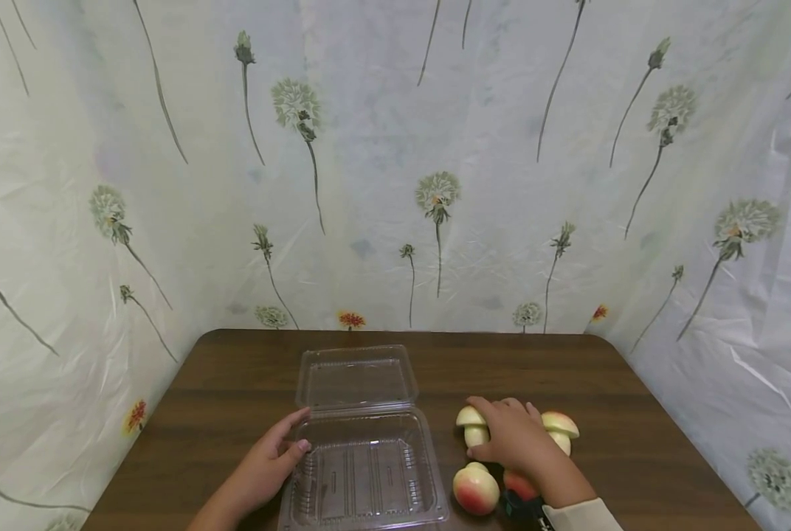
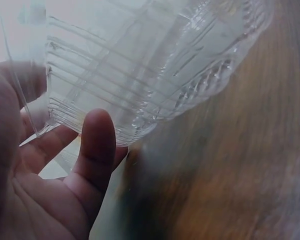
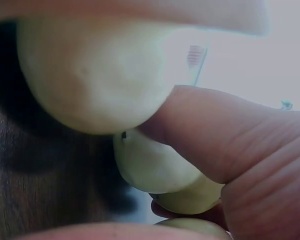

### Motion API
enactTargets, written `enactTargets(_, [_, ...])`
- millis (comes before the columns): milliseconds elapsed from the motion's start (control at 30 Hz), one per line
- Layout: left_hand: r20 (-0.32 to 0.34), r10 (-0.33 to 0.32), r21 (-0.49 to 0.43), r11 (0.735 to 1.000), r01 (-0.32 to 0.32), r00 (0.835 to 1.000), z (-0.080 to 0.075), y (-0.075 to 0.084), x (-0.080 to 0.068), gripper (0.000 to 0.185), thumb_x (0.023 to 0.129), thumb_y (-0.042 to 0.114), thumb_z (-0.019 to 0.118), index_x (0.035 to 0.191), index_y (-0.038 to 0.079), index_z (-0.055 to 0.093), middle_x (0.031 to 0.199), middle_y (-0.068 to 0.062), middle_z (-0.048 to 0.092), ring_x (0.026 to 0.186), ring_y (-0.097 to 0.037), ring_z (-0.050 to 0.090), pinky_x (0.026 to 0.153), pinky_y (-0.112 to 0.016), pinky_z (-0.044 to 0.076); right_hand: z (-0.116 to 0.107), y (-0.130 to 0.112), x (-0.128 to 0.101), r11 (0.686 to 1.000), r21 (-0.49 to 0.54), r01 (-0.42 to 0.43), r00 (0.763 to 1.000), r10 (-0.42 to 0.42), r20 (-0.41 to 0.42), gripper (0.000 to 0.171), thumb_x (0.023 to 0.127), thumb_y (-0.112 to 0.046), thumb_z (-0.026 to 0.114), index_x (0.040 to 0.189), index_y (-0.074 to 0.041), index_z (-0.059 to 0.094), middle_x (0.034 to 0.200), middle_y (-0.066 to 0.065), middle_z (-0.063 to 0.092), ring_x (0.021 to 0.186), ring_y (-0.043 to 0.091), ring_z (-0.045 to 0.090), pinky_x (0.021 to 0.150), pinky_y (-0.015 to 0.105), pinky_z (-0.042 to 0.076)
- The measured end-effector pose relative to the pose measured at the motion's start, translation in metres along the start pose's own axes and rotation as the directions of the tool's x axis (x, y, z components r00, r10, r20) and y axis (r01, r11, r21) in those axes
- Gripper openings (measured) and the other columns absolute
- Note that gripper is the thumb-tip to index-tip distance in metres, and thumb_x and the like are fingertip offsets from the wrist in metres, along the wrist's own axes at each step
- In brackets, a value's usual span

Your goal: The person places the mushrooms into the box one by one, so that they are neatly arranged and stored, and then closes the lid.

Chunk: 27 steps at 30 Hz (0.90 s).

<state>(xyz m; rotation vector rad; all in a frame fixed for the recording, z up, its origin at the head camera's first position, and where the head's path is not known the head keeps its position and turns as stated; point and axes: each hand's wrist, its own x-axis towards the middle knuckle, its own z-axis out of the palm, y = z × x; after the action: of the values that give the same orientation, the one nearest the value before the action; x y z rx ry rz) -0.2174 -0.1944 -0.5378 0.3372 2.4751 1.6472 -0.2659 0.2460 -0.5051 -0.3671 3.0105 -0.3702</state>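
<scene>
Left hand: the left hand (image 1: 269,461) lies against the left wall of the clear clamshell box (image 1: 369,472), fingers straight and relaxed, thumb on the rim; the wrist view shows the ribbed plastic right at the fingertips (image 2: 97,135)
Right hand: the right hand (image 1: 515,439) is curled down over a toy mushroom (image 1: 473,426), and the wrist view has thumb and finger pinching its pale cap (image 3: 90,75)
Where things sit: box open, lid (image 1: 356,376) laid back flat, near the front middle of the brown worktop (image 1: 236,369); the mushroom just right of it
Around it: a second mushroom (image 1: 560,428) pokes out beyond the hand, a peach (image 1: 477,488) sits nearer the front edge, something red (image 1: 520,484) half hidden under the wrist
Handling, mushroom: looks light, smooth and rigid, likely a bit slippery; the cap is the broad place to pinch, the stem narrower
Handling, box: thin, flexy plastic, probably skids and buckles easily; steady it by the wall or rim, not the hinge
</scene>
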Motion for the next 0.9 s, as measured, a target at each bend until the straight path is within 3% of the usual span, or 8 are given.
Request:
enactTargets(533, [0.015, 0.008, -0.043, 0.999, -0.007, 1.0, -0.001, -0.002, -0.004, 0.06, 0.108, 0.024, 0.059, 0.162, 0.011, 0.035, 0.165, -0.018, 0.038, 0.089, -0.019, 0.065, 0.072, -0.028, 0.056, 0.003, -0.005, -0.002, 1.0, 0.021, 0.005, 1.0, -0.005, -0.021, 0.087, 0.075, -0.052, 0.091, 0.15, -0.028, 0.055, 0.13, 0.001, 0.071, 0.124, 0.035, 0.059, 0.112, 0.081, 0.021])
enactTargets(733, [-0.009, 0.012, -0.059, 0.998, -0.013, 1.0, 0.0, -0.001, -0.001, 0.06, 0.107, 0.023, 0.061, 0.161, 0.012, 0.037, 0.164, -0.015, 0.04, 0.098, -0.021, 0.067, 0.074, -0.028, 0.057, -0.003, -0.005, -0.001, 0.998, 0.054, 0.033, 0.999, -0.03, -0.045, 0.089, 0.076, -0.047, 0.092, 0.152, -0.022, 0.053, 0.133, 0.006, 0.07, 0.128, 0.036, 0.062, 0.118, 0.078, 0.012])
enactTargets(900, [-0.001, 0.008, -0.067, 0.998, -0.008, 1.0, 0.001, 0.0, 0.0, 0.059, 0.108, 0.023, 0.06, 0.162, 0.013, 0.037, 0.166, -0.016, 0.037, 0.108, -0.026, 0.067, 0.076, -0.028, 0.057, -0.007, -0.004, -0.001, 0.996, 0.061, 0.069, 0.995, -0.064, -0.074, 0.089, 0.076, -0.046, 0.092, 0.152, -0.019, 0.052, 0.131, 0.007, 0.071, 0.126, 0.034, 0.064, 0.119, 0.076, 0.015])
